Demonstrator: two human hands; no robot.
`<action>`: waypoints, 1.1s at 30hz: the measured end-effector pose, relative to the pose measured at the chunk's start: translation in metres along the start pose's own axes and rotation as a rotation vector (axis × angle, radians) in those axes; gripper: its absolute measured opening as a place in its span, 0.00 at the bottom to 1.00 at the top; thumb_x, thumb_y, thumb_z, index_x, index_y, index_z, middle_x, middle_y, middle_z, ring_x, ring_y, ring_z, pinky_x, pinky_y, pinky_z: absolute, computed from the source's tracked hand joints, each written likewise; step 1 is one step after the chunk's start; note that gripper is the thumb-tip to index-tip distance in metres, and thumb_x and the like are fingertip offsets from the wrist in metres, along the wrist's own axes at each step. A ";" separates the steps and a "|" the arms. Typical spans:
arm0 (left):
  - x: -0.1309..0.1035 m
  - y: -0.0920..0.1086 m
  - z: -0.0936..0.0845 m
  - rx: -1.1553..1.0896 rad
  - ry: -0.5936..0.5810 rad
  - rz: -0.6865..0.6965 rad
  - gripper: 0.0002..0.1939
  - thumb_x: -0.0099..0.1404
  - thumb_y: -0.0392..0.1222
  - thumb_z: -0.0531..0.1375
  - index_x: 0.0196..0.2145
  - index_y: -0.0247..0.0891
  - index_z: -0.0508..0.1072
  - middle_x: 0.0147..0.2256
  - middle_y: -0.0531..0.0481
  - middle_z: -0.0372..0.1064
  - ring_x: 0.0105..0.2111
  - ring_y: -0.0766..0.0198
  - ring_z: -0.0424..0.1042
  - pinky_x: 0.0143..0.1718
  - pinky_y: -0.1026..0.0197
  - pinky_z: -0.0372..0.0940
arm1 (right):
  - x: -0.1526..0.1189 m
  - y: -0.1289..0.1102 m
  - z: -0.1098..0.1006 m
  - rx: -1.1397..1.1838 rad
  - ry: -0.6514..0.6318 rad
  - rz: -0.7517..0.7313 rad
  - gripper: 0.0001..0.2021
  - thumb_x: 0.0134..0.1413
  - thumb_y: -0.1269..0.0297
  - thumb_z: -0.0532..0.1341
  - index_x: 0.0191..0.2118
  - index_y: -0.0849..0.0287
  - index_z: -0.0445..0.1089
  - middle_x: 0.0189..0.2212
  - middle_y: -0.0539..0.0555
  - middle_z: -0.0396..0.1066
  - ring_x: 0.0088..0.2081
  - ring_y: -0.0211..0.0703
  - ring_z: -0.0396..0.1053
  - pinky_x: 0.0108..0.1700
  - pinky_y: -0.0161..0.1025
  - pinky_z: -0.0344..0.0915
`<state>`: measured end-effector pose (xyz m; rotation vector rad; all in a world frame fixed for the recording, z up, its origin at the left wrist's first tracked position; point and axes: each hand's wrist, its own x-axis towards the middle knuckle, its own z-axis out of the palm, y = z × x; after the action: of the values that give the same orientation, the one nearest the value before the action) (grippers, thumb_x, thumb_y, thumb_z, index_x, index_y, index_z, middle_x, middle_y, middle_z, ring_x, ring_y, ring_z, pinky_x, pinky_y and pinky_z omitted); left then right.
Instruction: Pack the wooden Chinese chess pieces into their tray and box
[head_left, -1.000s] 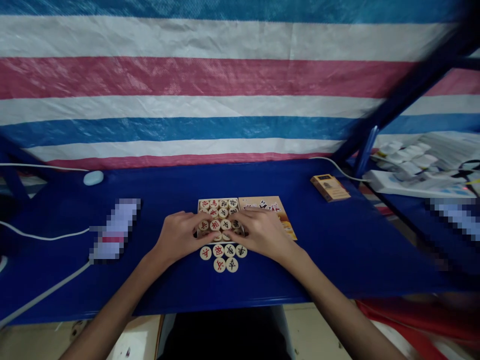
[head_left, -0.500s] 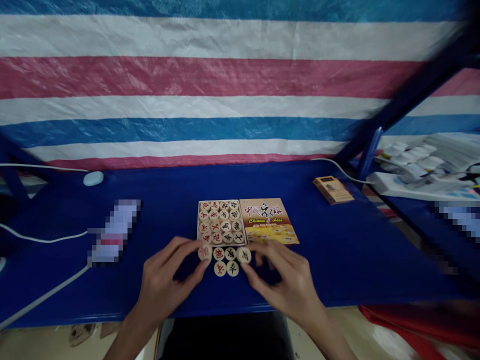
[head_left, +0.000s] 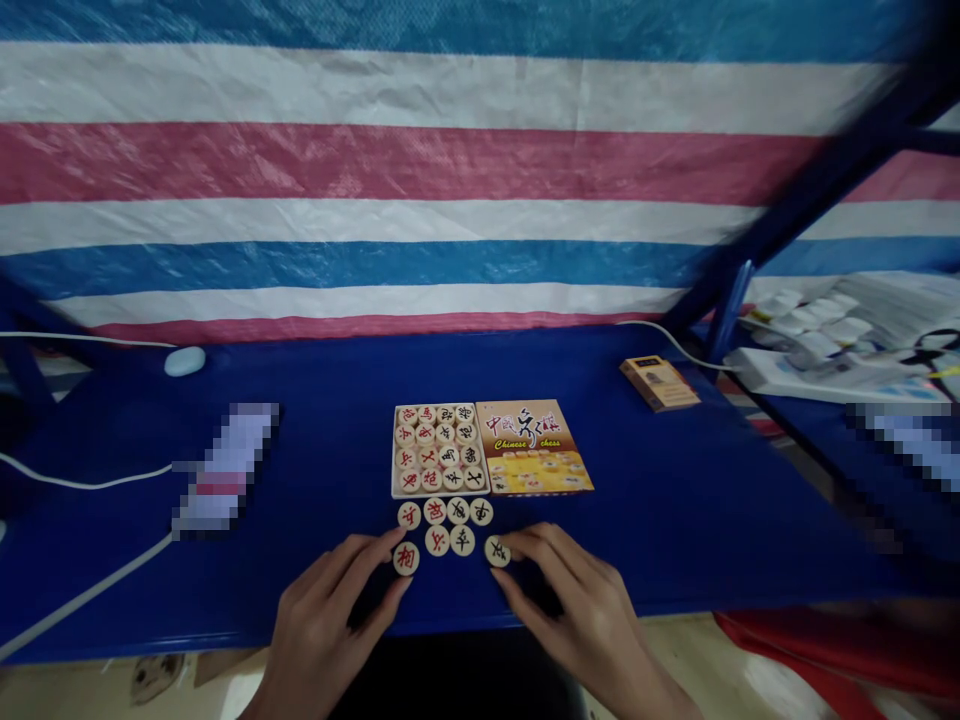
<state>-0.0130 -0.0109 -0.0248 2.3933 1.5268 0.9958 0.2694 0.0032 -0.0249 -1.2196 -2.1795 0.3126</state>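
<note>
Left hand [head_left: 326, 605] pinches a red-marked piece [head_left: 406, 559] and right hand [head_left: 576, 598] a black-marked piece [head_left: 496, 551] (at or just above the counter [head_left: 675, 520]), one on each side of a two-piece row [head_left: 437, 541]. Current step: apparently paired placement; the next move calls for alignment, then even release.

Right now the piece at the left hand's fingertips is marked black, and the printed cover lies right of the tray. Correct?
Not quite: the head view shows the piece at the left hand is marked red. The printed cover does lie right of the tray.
</note>
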 end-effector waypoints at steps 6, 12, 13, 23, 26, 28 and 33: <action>0.003 -0.001 0.003 0.002 0.000 -0.022 0.21 0.72 0.38 0.59 0.61 0.44 0.68 0.42 0.49 0.75 0.38 0.65 0.77 0.40 0.62 0.75 | 0.002 0.000 0.003 0.055 0.029 0.034 0.06 0.64 0.68 0.60 0.46 0.55 0.68 0.38 0.54 0.74 0.38 0.42 0.77 0.38 0.39 0.75; 0.006 -0.001 0.003 -0.012 0.013 -0.023 0.20 0.72 0.38 0.59 0.61 0.45 0.68 0.43 0.49 0.75 0.40 0.64 0.78 0.41 0.61 0.74 | 0.001 0.000 0.004 0.069 0.012 0.051 0.07 0.65 0.68 0.60 0.47 0.54 0.68 0.41 0.54 0.74 0.40 0.42 0.76 0.38 0.39 0.73; 0.006 -0.001 0.002 -0.016 0.011 -0.021 0.20 0.72 0.38 0.59 0.60 0.45 0.68 0.43 0.49 0.75 0.40 0.64 0.78 0.40 0.61 0.74 | 0.001 0.000 0.004 0.069 0.010 0.053 0.07 0.65 0.68 0.60 0.47 0.54 0.68 0.41 0.55 0.74 0.40 0.42 0.76 0.38 0.39 0.73; 0.010 0.001 -0.006 -0.181 0.027 -0.157 0.17 0.72 0.39 0.59 0.57 0.45 0.70 0.39 0.52 0.73 0.26 0.72 0.70 0.28 0.67 0.69 | 0.005 -0.004 -0.001 0.102 0.033 0.087 0.06 0.65 0.66 0.61 0.46 0.54 0.69 0.39 0.54 0.74 0.39 0.42 0.75 0.38 0.38 0.72; 0.027 0.001 -0.010 -0.191 0.095 -0.224 0.13 0.72 0.40 0.59 0.53 0.45 0.73 0.34 0.55 0.71 0.23 0.73 0.65 0.26 0.67 0.65 | 0.015 -0.004 -0.005 0.130 0.061 0.109 0.05 0.65 0.67 0.60 0.45 0.55 0.70 0.37 0.53 0.74 0.37 0.40 0.75 0.37 0.37 0.71; 0.047 -0.001 -0.009 -0.127 0.148 -0.248 0.10 0.71 0.41 0.60 0.49 0.46 0.75 0.30 0.57 0.68 0.23 0.72 0.65 0.29 0.66 0.64 | 0.030 -0.003 -0.006 0.092 0.109 0.098 0.06 0.65 0.67 0.60 0.46 0.54 0.71 0.38 0.52 0.74 0.39 0.40 0.75 0.39 0.37 0.71; 0.099 -0.010 0.003 0.148 0.049 -0.327 0.13 0.69 0.49 0.62 0.49 0.47 0.75 0.29 0.57 0.69 0.26 0.68 0.68 0.26 0.64 0.59 | 0.084 0.005 0.002 -0.140 0.126 0.104 0.11 0.67 0.62 0.58 0.50 0.54 0.72 0.44 0.55 0.75 0.43 0.44 0.76 0.41 0.40 0.69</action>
<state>0.0078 0.0789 0.0133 2.1200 1.9911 0.9027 0.2389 0.0754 0.0043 -1.3941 -2.0627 0.1230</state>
